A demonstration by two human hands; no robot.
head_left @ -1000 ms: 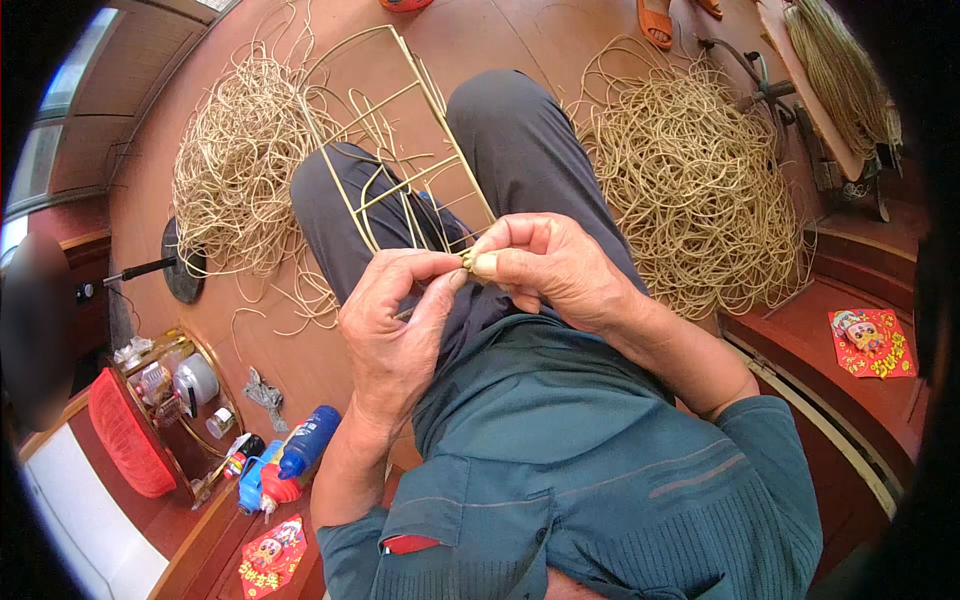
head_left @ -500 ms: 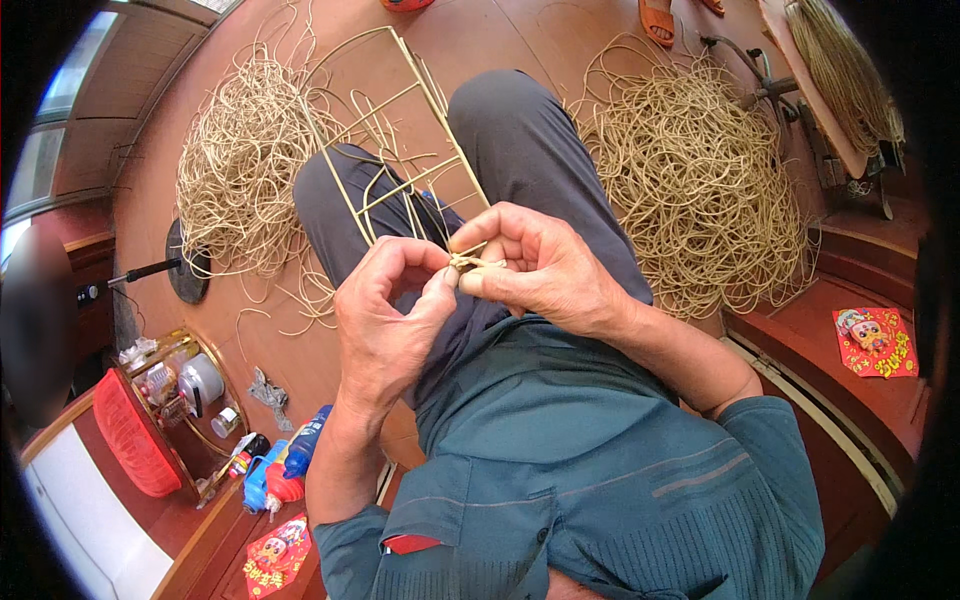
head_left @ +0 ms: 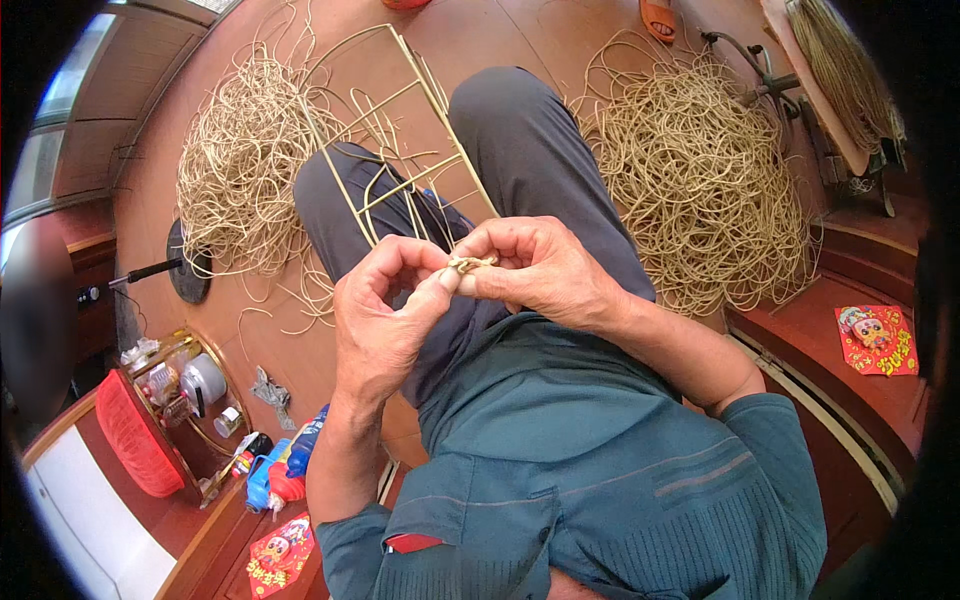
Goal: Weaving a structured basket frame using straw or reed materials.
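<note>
On my lap, between my knees, rests a pale rectangular frame of thin rods (head_left: 408, 183) with cord strands hanging in it. At its near end both hands pinch a small knot of tan cord (head_left: 472, 263). My left hand (head_left: 390, 305) has thumb and forefinger closed on the knot's left side, the thumb tip uppermost. My right hand (head_left: 540, 280) grips it from the right, fingers bent and thumb pressed on it; some fingertips are hidden.
Tangled cord piles (head_left: 245, 165) (head_left: 700, 190) lie left and right on the floor. A black stand (head_left: 188, 262) and trolley of containers (head_left: 190, 400) are left. A bench with cord (head_left: 840, 80) and orange slipper (head_left: 658, 20) are top right. Red paper decoration (head_left: 878, 340) is right.
Both hands have shifted slightly up and left since one second ago. My right fingers have re-gripped, and the cord knot between the fingertips shows in a different shape.
</note>
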